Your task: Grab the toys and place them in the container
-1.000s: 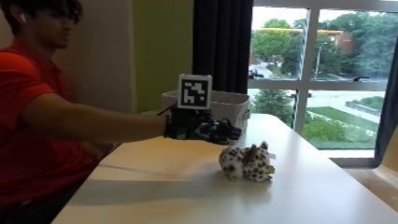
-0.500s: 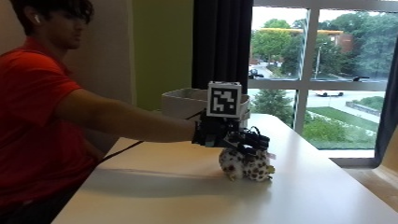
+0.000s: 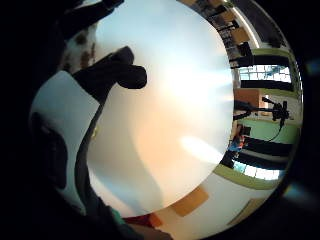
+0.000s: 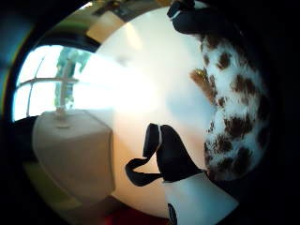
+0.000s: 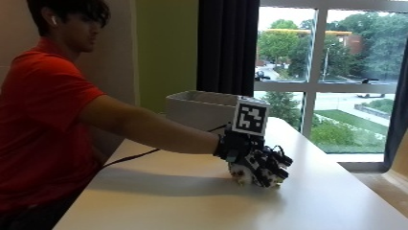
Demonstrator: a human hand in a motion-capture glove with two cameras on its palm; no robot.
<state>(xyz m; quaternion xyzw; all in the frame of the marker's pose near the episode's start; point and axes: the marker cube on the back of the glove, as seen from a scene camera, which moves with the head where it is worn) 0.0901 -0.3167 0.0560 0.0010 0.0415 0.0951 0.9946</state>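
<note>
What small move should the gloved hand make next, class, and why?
Probably curl the fingers round the spotted plush toy and lift it. The right hand lies on top of the toy, which sits on the white table, and the container stands behind it, beside the window.

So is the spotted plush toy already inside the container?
No, the spotted plush toy lies on the table under the gloved right hand, beside the container.
</note>
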